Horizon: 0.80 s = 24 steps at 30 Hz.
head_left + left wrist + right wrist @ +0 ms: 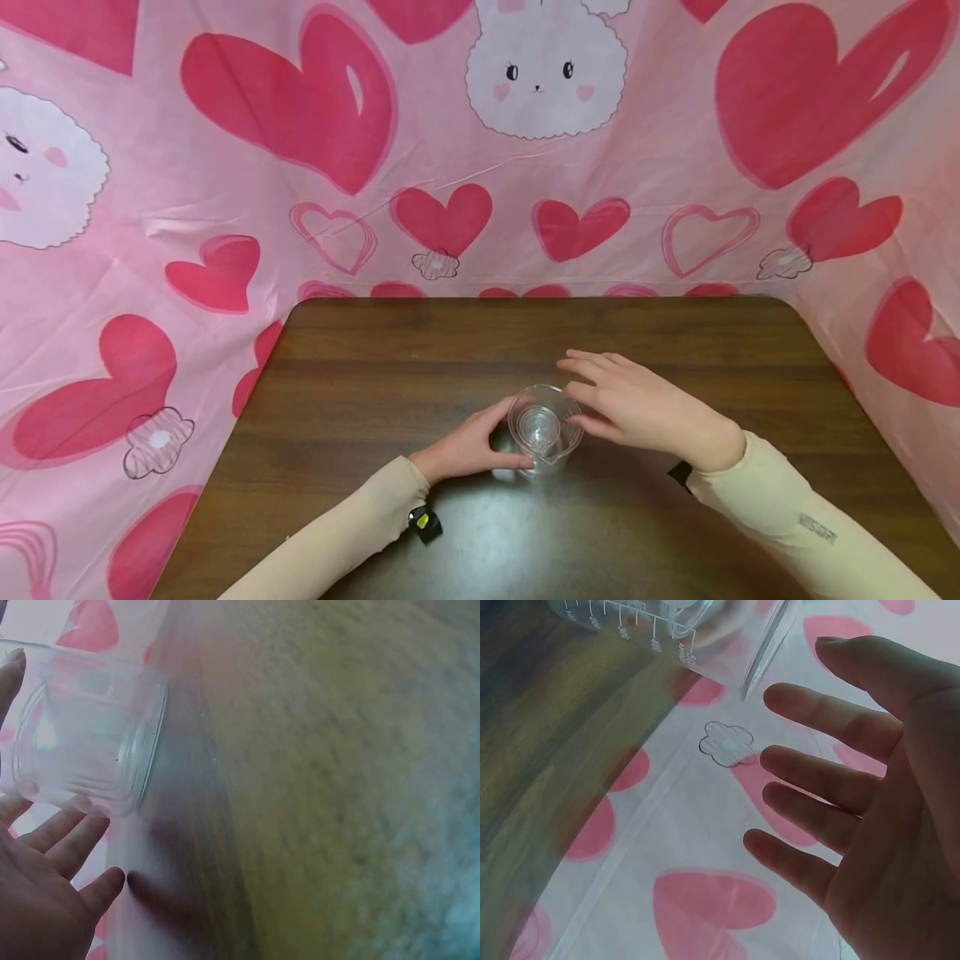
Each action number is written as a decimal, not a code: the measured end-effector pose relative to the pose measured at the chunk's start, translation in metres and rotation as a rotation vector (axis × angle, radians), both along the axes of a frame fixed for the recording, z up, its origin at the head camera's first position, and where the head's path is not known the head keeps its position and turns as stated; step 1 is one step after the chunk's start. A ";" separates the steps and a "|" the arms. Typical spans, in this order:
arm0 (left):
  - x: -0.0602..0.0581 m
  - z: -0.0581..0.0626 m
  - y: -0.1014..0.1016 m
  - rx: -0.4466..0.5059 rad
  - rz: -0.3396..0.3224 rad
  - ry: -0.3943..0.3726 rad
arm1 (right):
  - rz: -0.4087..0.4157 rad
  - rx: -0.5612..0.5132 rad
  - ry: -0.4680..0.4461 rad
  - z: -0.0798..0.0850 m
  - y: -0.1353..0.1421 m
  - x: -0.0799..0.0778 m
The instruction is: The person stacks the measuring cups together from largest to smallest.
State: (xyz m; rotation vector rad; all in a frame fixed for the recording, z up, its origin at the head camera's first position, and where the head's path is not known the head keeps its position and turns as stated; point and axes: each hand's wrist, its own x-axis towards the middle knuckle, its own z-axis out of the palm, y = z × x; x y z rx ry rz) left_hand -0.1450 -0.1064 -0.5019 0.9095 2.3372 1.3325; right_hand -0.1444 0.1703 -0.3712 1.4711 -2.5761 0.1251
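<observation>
A clear glass beaker [551, 457] is upright near the middle of the dark wooden table, its spout towards the front. Rings inside it look like smaller clear vessels nested within. White graduation marks show on the beaker [641, 619] in the right wrist view. My left hand [472, 442] holds it from the left, thumb at the front and fingers behind; in the left wrist view, fingertips of the left hand [52, 877] meet its wall. My right hand [626, 400] hovers at the right of the rim, fingers spread and holding nothing.
The wooden table [360, 350] has rounded far corners. Behind it and at both sides hangs a pink cloth [637, 167] printed with hearts and rabbit faces. A black strap [425, 523] is at the left wrist, below a cream sleeve [352, 521].
</observation>
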 end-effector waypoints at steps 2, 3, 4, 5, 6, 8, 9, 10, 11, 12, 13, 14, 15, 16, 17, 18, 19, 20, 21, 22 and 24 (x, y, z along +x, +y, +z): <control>0.000 0.000 0.000 -0.002 0.002 -0.001 | -0.001 -0.027 0.006 -0.001 0.003 0.001; 0.000 0.000 0.000 -0.004 0.002 -0.004 | -0.003 -0.041 0.009 -0.001 0.005 0.002; 0.000 0.000 0.000 -0.004 0.004 -0.007 | -0.005 -0.058 0.010 -0.001 0.007 0.003; 0.000 0.000 0.001 -0.004 0.005 -0.010 | -0.007 -0.076 0.011 -0.002 0.009 0.003; 0.000 0.001 0.001 -0.006 0.007 -0.012 | -0.010 -0.092 0.013 -0.002 0.011 0.004; 0.001 0.002 0.001 -0.010 0.008 -0.013 | -0.016 -0.123 0.019 -0.003 0.015 0.005; 0.001 0.002 0.001 -0.012 0.008 -0.011 | -0.019 -0.135 0.025 -0.004 0.017 0.005; 0.001 0.003 0.001 -0.012 0.008 -0.007 | -0.021 -0.146 0.034 -0.004 0.019 0.006; 0.001 0.003 0.001 -0.012 0.007 -0.001 | -0.025 -0.155 0.042 -0.005 0.021 0.007; 0.001 0.004 0.001 -0.013 0.006 0.002 | -0.029 -0.163 0.049 -0.006 0.023 0.007; 0.002 0.005 0.001 -0.010 0.007 0.004 | -0.031 -0.171 0.054 -0.007 0.025 0.008; 0.002 0.005 0.001 -0.009 0.007 0.004 | -0.037 -0.177 0.059 -0.008 0.027 0.008; 0.002 0.006 0.001 -0.008 0.008 0.003 | -0.043 -0.182 0.062 -0.009 0.029 0.009; 0.002 0.006 0.001 -0.007 0.010 0.001 | -0.048 -0.187 0.063 -0.011 0.030 0.009; 0.002 0.006 0.001 -0.006 0.011 -0.002 | -0.052 -0.192 0.063 -0.012 0.032 0.009; 0.002 0.006 0.001 -0.007 0.013 -0.006 | -0.056 -0.197 0.063 -0.014 0.033 0.009; 0.002 0.005 0.001 -0.006 0.014 -0.008 | -0.059 -0.202 0.063 -0.015 0.035 0.010; 0.002 0.005 0.001 -0.009 0.014 -0.009 | -0.062 -0.204 0.065 -0.017 0.036 0.010; 0.003 0.005 0.001 -0.011 0.016 -0.008 | -0.063 -0.208 0.066 -0.019 0.037 0.010; 0.003 0.004 0.001 -0.011 0.016 -0.005 | -0.065 -0.212 0.070 -0.020 0.037 0.010; 0.003 0.004 0.002 -0.015 0.015 0.001 | -0.074 -0.220 0.079 -0.024 0.039 0.011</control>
